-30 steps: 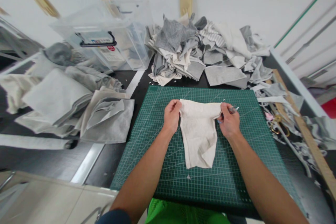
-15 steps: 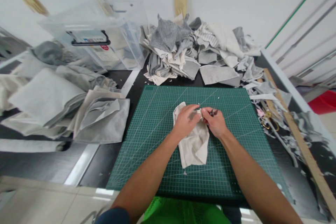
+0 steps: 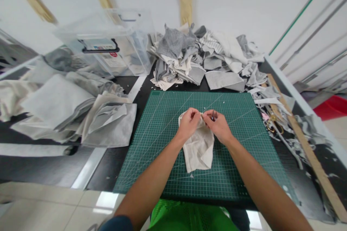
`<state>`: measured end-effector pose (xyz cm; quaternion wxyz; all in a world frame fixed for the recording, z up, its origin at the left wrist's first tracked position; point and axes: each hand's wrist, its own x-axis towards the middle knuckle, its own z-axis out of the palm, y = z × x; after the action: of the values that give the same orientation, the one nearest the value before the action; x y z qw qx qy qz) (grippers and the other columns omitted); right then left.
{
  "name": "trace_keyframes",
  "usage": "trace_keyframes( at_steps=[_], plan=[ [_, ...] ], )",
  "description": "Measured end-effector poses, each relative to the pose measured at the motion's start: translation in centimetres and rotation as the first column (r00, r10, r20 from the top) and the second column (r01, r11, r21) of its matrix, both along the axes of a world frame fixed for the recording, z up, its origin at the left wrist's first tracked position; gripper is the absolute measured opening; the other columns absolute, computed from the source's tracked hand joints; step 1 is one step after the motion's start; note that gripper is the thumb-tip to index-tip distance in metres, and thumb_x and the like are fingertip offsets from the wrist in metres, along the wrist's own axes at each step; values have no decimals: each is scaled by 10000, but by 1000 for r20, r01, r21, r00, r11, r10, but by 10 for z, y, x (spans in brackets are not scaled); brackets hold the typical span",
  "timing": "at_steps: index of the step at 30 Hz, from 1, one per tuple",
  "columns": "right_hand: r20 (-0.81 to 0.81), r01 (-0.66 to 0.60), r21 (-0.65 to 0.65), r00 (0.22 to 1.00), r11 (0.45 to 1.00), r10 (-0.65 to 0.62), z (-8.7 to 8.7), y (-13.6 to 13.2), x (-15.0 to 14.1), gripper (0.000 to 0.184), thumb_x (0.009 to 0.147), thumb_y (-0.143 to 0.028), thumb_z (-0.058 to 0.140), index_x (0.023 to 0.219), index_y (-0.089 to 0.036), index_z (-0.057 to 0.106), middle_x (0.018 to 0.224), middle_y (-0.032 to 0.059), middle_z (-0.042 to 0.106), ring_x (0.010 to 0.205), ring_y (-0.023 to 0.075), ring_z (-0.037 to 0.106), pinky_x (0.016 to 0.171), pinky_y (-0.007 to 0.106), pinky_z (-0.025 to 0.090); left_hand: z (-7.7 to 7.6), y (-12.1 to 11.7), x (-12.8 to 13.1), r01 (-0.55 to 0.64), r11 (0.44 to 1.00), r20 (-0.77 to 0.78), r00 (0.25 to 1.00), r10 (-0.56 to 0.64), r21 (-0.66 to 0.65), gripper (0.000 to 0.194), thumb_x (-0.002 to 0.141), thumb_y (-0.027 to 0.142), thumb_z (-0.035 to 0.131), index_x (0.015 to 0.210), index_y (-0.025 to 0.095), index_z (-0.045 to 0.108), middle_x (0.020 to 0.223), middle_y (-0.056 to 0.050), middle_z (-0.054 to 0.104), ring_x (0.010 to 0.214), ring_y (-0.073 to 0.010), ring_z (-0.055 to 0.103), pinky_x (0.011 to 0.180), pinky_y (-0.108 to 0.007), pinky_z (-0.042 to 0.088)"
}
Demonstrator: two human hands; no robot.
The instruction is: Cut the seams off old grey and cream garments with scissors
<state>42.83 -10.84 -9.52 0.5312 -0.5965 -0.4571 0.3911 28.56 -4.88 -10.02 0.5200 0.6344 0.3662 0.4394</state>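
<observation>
Cream cloth: the cream cloth (image 3: 199,153) is laid at the centre of the frame on the green mat (image 3: 244,140).
Left hand: the cloth's upper edge is pinched by the left hand (image 3: 189,122).
Right hand: the same edge is pinched just beside it by the right hand (image 3: 217,126); a small tool (image 3: 214,114), partly hidden, is also held.
Bench: fabric scraps (image 3: 177,43) are heaped on the bench (image 3: 107,168), upper centre; a clear bin (image 3: 119,59) is placed upper left.
</observation>
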Motion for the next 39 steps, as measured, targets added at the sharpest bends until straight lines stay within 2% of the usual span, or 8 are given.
trace_keyframes(
  at_steps=[4,7,10,16,22,29,34,39],
  plan=[
    [4,-16,10,1000,1000,16,-8,-7,4,283,890,-476,691,990,-224,607,687,-42,575,587,135,500,571,275,404,-5,-7,1,3,1000,19,1000,-3,-22,153,922,284,583,803,188,595,761,20,550,699,-117,494,662,-241,411],
    [83,-4,91,997,996,-3,-12,-12,9,307,931,-450,644,1133,-230,572,903,8,681,769,169,611,753,317,496,-7,-9,-1,-10,998,32,999,12,-58,128,901,275,601,806,189,605,763,18,566,704,-119,502,662,-241,411],
    [205,-44,107,979,993,22,-10,-18,15,313,989,-445,554,1215,-232,587,1098,59,712,933,207,655,894,378,513,-6,-10,-5,-1,992,76,997,11,-126,85,855,254,639,804,190,615,755,23,575,690,-113,500,648,-232,399],
    [404,-89,207,915,974,-2,-9,-23,17,360,1022,-430,497,1277,-226,650,1165,94,696,1053,241,656,970,420,525,-2,-9,-12,23,982,110,994,-3,-188,97,788,263,712,785,182,658,734,22,596,661,-109,490,625,-230,386],
    [523,-124,208,852,970,-3,-19,-22,8,504,1027,-415,471,1491,-221,520,1170,116,705,1025,247,685,938,422,558,1,-12,-13,13,992,47,999,-7,-128,96,810,279,719,824,184,713,792,-4,659,707,-128,533,674,-255,430],
    [524,-30,210,847,977,-87,-13,-27,3,402,989,-416,561,1341,-232,622,1218,100,729,1025,247,714,913,398,578,5,-13,-14,58,988,197,980,-29,-143,136,860,312,695,867,200,619,906,-20,688,831,-146,620,779,-271,482],
    [535,-17,261,835,965,-130,-9,-25,2,356,989,-404,564,1286,-237,667,1153,96,736,1011,242,705,915,398,568,1,-9,-14,56,979,188,982,-18,-196,196,813,309,748,874,195,601,780,5,660,697,-124,593,663,-244,451],
    [530,-41,267,841,963,-111,-8,-25,2,313,986,-414,574,1225,-262,707,1115,88,737,1004,244,700,919,408,568,1,-10,-15,10,985,181,983,22,-175,379,759,240,773,1025,220,504,798,10,709,678,-125,628,677,-250,480]
  ],
)
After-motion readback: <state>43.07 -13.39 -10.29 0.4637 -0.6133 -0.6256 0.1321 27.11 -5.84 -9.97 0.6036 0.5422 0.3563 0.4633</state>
